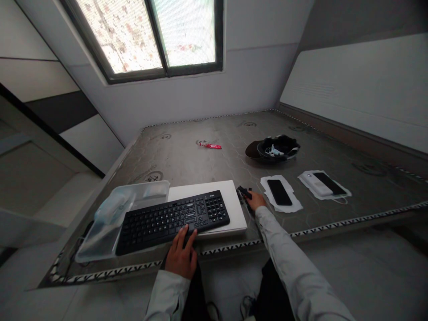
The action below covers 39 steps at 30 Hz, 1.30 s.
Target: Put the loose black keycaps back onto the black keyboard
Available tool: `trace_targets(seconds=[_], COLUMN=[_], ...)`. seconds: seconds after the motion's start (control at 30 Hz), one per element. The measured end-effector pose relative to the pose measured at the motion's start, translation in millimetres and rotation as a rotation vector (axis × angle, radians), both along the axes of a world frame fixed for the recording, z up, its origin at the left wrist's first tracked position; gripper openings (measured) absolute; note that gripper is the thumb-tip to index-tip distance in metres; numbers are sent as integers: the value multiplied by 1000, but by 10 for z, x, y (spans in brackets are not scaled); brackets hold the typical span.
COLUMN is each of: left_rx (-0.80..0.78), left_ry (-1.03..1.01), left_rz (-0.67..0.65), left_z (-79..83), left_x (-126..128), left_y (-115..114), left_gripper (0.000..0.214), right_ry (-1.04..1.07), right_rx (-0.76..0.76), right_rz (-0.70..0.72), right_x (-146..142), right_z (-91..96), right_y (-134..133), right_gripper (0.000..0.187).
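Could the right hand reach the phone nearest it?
Probably yes: the right hand is close beside the phone, with only the edge of its white sheet between. It seems to hold a black object, though.

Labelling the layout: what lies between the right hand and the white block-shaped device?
Head view: a black phone on a white sheet lies between the right hand and the white block-shaped device.

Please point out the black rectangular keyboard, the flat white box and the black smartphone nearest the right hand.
Black rectangular keyboard point(172, 222): head view, middle keys.
Flat white box point(236, 214): head view, bare top beside keyboard.
Black smartphone point(280, 192): head view, its upper face.
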<state>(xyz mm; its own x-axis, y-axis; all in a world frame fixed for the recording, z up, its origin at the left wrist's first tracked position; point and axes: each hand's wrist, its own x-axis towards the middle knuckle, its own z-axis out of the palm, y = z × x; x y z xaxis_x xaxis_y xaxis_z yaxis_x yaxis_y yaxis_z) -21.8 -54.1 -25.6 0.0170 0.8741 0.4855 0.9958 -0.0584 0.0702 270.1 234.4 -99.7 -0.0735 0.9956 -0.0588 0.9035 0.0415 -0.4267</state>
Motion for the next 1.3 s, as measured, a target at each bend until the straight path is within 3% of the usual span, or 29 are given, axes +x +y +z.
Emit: trace_targets(seconds=[0.27,0.47,0.9,1.3], left_rx=[-1,-14,4,-6], left_ry=[-17,-9,-17,-18], left_rz=[4,2,1,3], left_z=[6,6,-16,-5], left_x=[10,9,1,-2], left_y=[0,-2,4,-6], left_gripper=[54,54,56,55], right_ry=[0,2,8,-4], right_rx=[7,-8,-14,-6], right_rz=[-16,19,25,-15], right_x=[17,6,22,25], right_z=[34,-29,-97,21], right_y=[4,9,22,-8], right_gripper=[31,40,39,38])
